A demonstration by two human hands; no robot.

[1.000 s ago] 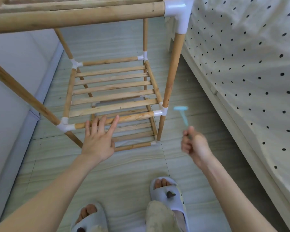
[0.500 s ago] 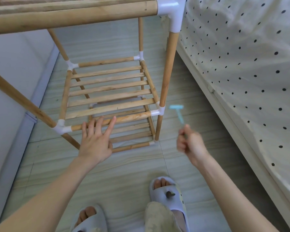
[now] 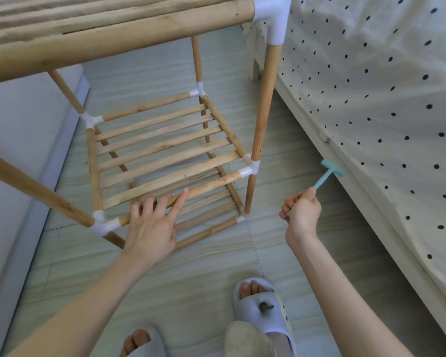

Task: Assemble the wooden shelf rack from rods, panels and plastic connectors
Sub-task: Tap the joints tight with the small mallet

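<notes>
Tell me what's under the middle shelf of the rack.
Under the middle shelf a lower slatted shelf shows near the floor. The slats above and the left hand cover most of it.

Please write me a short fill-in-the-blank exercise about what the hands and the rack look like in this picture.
1. The right hand grips a small teal ____.
2. The left hand rests with straight fingers on the front rod of the ____ shelf.
3. The rods meet in plastic connectors coloured ____.
4. The cloth to the right has black ____.

Missing words: hammer; middle; white; dots
</notes>
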